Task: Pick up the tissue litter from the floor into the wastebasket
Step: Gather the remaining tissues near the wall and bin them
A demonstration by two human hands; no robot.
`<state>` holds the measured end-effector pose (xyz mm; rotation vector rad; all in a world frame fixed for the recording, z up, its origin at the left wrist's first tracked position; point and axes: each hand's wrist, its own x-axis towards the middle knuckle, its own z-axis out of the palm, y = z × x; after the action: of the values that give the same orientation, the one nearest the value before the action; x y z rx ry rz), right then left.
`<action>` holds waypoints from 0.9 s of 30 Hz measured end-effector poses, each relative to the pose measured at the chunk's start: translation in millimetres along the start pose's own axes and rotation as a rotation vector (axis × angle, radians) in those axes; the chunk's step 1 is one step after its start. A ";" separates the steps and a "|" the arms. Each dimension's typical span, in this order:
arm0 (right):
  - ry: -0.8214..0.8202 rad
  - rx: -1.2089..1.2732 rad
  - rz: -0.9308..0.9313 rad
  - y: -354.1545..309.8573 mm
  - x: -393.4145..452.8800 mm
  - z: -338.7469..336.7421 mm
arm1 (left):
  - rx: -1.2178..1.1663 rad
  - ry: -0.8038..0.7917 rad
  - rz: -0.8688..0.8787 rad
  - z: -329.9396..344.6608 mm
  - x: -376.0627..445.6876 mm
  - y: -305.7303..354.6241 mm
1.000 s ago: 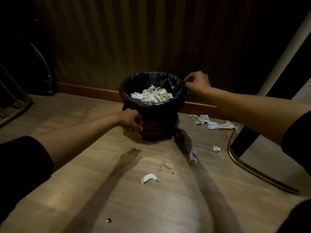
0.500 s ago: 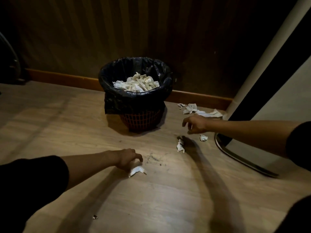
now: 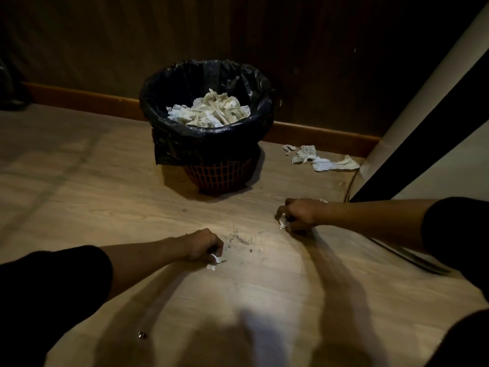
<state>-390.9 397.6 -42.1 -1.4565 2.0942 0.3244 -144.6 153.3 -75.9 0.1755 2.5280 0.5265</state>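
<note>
A red mesh wastebasket (image 3: 217, 178) lined with a black bag stands by the wall, filled with crumpled white tissues (image 3: 211, 112). My left hand (image 3: 202, 246) is down on the wood floor, fingers closed on a small white tissue scrap (image 3: 214, 262) that pokes out below it. My right hand (image 3: 297, 214) is on the floor to the right, fingers pinched on another small tissue scrap (image 3: 283, 222). A larger heap of tissue litter (image 3: 316, 158) lies on the floor right of the basket, near the skirting board. A tiny white bit (image 3: 323, 200) shows behind my right wrist.
A dark wood-panelled wall with a brown skirting board (image 3: 322, 136) runs behind the basket. A white and black slanted panel with a curved metal base (image 3: 397, 250) stands at the right. Dark crumbs (image 3: 238, 238) and a small shiny object (image 3: 142, 335) lie on the floor.
Both hands left the basket's rim and came down to the floor. The left hand closed on the near scrap, and the right hand closed on the scrap further right.
</note>
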 end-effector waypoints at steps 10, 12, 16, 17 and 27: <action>0.138 0.125 0.150 19.2 -7.3 0.9 | -0.059 0.186 0.012 -46.8 62.6 28.7; 0.195 0.156 0.251 36.4 -16.0 -4.2 | -0.054 0.220 0.028 -58.0 79.2 36.2; 0.221 0.166 0.496 60.5 -27.7 5.2 | -0.061 0.302 0.044 -75.8 115.3 51.9; 0.197 0.170 0.524 63.7 -28.2 9.9 | -0.062 0.319 0.039 -80.5 125.0 54.1; 0.198 0.294 0.583 86.0 -18.7 23.2 | -0.260 0.608 -0.087 -139.9 231.8 68.6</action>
<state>-457.9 456.4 -60.2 -0.7138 2.5730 0.0800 -414.1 222.8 -53.0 -0.2262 2.9864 0.9860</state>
